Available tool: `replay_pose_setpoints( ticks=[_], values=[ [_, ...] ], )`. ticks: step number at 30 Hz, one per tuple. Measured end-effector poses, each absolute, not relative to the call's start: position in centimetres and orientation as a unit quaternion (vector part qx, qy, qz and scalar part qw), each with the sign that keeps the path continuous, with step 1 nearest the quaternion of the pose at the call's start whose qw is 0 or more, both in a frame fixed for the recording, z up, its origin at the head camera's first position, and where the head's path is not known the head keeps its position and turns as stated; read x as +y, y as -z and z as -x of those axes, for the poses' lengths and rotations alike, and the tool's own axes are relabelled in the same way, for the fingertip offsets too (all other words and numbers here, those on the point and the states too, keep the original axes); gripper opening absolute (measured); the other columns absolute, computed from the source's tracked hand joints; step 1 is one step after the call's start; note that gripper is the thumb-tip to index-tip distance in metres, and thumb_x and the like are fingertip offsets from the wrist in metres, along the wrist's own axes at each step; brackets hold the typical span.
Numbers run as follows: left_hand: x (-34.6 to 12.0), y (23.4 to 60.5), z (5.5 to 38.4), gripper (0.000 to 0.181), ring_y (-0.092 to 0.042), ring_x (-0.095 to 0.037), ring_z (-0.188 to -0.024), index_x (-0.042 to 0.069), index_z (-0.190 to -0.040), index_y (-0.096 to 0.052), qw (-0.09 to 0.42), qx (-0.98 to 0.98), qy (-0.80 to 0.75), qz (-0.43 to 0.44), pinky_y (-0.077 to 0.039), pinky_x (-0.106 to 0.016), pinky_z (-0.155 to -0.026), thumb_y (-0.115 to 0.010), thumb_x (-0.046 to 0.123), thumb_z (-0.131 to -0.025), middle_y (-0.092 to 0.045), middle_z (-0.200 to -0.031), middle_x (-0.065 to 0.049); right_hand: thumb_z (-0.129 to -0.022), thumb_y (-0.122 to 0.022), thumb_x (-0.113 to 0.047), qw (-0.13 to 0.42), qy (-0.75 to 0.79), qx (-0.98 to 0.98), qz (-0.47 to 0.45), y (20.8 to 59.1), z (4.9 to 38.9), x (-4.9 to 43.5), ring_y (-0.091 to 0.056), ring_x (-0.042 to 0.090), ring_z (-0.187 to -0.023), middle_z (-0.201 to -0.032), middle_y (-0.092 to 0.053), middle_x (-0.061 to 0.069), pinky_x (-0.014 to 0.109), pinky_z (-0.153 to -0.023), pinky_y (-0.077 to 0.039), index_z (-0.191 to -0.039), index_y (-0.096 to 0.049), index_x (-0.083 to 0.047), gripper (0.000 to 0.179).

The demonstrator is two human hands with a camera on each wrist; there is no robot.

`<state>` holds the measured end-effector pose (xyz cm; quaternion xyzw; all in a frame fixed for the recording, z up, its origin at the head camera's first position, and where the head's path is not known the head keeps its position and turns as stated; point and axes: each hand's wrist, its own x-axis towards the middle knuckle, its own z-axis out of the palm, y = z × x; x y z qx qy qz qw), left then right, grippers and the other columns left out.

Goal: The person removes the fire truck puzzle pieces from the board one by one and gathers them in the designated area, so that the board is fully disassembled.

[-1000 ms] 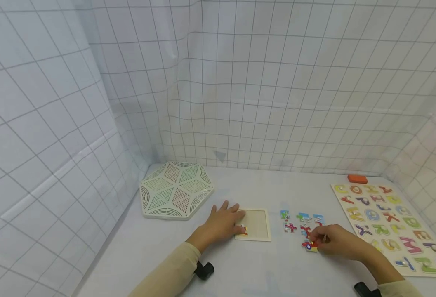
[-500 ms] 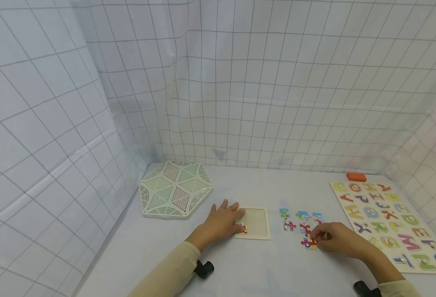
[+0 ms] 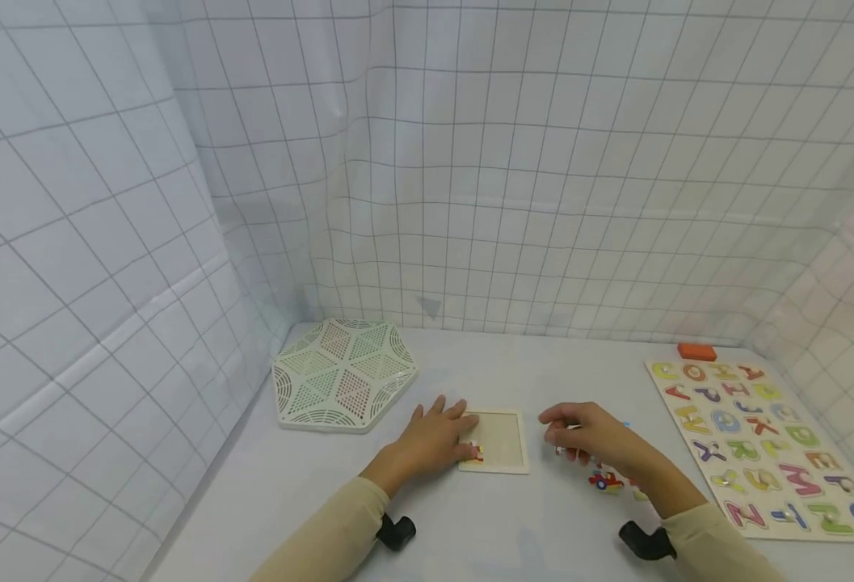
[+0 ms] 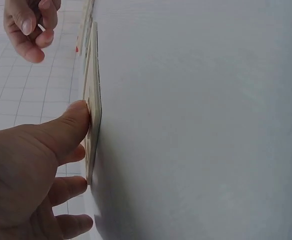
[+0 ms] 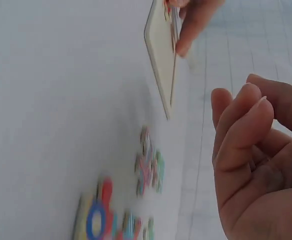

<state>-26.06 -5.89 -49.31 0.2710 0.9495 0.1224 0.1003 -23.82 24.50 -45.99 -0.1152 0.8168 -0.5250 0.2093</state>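
My left hand (image 3: pixel 430 436) rests with spread fingers on the left side of a small wooden puzzle tray (image 3: pixel 524 444). Its thumb (image 4: pixel 73 122) lies on the tray in the left wrist view. A red and yellow puzzle piece (image 3: pixel 477 453) sits in the tray's near left corner, partly under that thumb. To the right, my right hand (image 3: pixel 594 436) hovers over loose puzzle pieces, fingers loosely bent, with nothing visible between them in either wrist view. A red piece with a blue wheel (image 3: pixel 604 482) lies below its wrist; other pieces (image 5: pixel 145 162) are largely hidden from the head view by the hand.
A wooden alphabet board (image 3: pixel 761 449) with colourful letters lies at the right, an orange block (image 3: pixel 697 352) behind it. A hexagonal perforated white panel (image 3: pixel 345 373) stands back left. Checked white curtains (image 3: pixel 470 202) enclose the white table (image 3: pixel 463 533).
My right hand has left the near puzzle pieces and moved left and away from me, up over the others towards the tray. The left hand stays on the tray.
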Motion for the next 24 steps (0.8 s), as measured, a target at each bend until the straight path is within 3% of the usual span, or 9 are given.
replay_pose_setpoints(
  ticks=[5, 11, 21, 24],
  values=[
    [-6.2, 49.4, 26.1, 0.064, -0.025, -0.04, -0.153, 0.025, -0.151, -0.052, 0.102, 0.947, -0.125, -0.277, -0.024, -0.068, -0.116, -0.061, 0.057, -0.096, -0.038, -0.163, -0.007, -0.096, -0.069, -0.017, 0.244, 0.572, 0.779, 0.074, 47.3, 24.5, 19.6, -0.056, 0.013, -0.065, -0.093, -0.067, 0.01, 0.024, -0.056, -0.048, -0.126, -0.062, 0.005, 0.038],
    [-6.8, 49.4, 26.0, 0.07, -0.024, -0.036, -0.154, 0.026, -0.151, -0.052, 0.106, 0.943, -0.119, -0.292, -0.023, -0.065, -0.118, -0.067, 0.059, -0.091, -0.037, -0.164, -0.006, -0.09, -0.07, -0.009, 0.233, 0.56, 0.794, 0.047, 48.2, 24.1, 16.0, -0.058, 0.011, -0.054, -0.077, -0.065, 0.007, 0.023, -0.049, -0.049, -0.118, -0.067, 0.004, 0.03],
    [-7.1, 49.2, 26.0, 0.071, -0.027, -0.033, -0.154, 0.025, -0.149, -0.055, 0.099, 0.941, -0.107, -0.304, -0.025, -0.064, -0.118, -0.069, 0.06, -0.089, -0.04, -0.162, -0.006, -0.088, -0.067, -0.002, 0.218, 0.528, 0.813, 0.108, 48.2, 24.0, 14.0, -0.043, 0.009, -0.051, -0.076, -0.062, 0.001, 0.022, -0.048, -0.035, -0.107, -0.072, 0.004, 0.021],
    [-7.2, 49.1, 26.0, 0.071, -0.028, -0.034, -0.153, 0.025, -0.148, -0.055, 0.096, 0.942, -0.106, -0.303, -0.026, -0.064, -0.118, -0.07, 0.06, -0.089, -0.04, -0.162, -0.006, -0.086, -0.067, 0.0, 0.208, 0.517, 0.821, 0.121, 48.5, 24.1, 13.7, -0.043, 0.009, -0.053, -0.076, -0.061, 0.0, 0.023, -0.05, -0.036, -0.102, -0.073, 0.003, 0.017]
  ],
)
